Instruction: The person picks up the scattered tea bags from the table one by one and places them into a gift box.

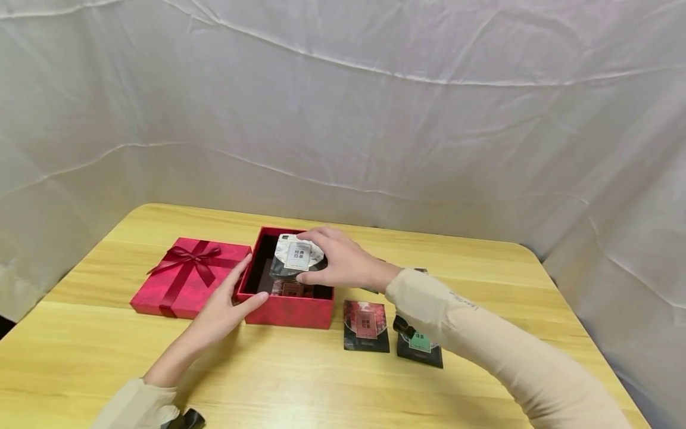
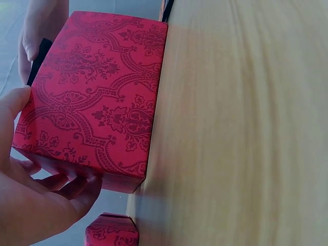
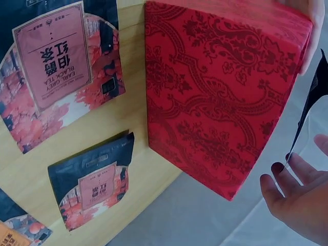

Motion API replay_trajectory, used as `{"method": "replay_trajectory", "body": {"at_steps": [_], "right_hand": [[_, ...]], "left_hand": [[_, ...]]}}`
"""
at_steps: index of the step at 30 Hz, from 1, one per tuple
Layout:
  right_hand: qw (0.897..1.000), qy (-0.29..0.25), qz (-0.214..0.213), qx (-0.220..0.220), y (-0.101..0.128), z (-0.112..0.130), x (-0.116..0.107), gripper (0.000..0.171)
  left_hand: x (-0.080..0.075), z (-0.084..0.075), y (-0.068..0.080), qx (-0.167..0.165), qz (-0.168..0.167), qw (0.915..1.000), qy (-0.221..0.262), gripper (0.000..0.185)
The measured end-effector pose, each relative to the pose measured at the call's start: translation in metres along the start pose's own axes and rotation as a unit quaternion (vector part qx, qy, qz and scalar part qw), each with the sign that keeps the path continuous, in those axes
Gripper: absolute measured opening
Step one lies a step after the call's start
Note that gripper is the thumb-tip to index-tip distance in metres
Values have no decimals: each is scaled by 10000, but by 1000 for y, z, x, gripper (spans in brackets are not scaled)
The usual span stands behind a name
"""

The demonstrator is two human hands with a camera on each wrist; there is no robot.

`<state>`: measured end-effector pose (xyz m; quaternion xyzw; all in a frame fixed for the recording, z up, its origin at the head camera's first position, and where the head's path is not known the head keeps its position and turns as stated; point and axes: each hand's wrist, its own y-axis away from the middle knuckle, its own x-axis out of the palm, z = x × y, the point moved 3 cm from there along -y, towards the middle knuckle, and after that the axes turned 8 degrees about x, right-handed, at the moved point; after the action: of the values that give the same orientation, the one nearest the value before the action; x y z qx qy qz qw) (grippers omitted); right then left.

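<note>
Table: one wide yellow wooden table point(image 1: 321, 381) with straight grain lines, in front of a creased white fabric backdrop point(image 1: 375, 107).
Lid: one flat square red lid point(image 1: 184, 292) with a dark red satin ribbon tied in a bow, lying just left of the box.
Box: one open square red cardboard box point(image 1: 289, 313) with a darker red ornament print on its walls and a dark inside, standing on the table between the two hands.
Pouches: three glossy foil tea pouches are counted in the head view. One grey-white pouch point(image 1: 298, 256) with a pale square label is held over the open box; the characters on it are too small to read. One dark pouch with red picture point(image 1: 366, 325) and one dark pouch with green label point(image 1: 420, 348) lie flat, right of the box.
Writing: the right wrist view shows "BLACK TEA" on a pink label.
Left hand point(image 1: 227, 307): fingers straight, resting against the left wall of the box, thumb at the front corner.
Right hand point(image 1: 334, 259): fingers and thumb pinch the grey-white pouch.
</note>
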<state>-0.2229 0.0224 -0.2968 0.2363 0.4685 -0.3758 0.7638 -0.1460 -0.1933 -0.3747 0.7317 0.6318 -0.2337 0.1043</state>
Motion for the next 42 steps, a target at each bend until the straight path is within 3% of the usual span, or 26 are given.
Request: {"method": "replay_trajectory", "body": {"at_steps": [11,18,29,42], "right_hand": [[10000,15,17,-61,-2,3,0,73],[9995,104,292,4,-1,1,0,77],[9994,137,329,-18,2,-5,-5,65],[9993,-181,327,13,13,-29,-15,60]], "left_hand": [[0,-2,0,-82,28,10000,49,85],[0,-2,0,-124,56,9999,28,85],[-1,-3,0,-82,-6,10000,24,84],[-1,0,0,-60,-26,10000,11,84]]}}
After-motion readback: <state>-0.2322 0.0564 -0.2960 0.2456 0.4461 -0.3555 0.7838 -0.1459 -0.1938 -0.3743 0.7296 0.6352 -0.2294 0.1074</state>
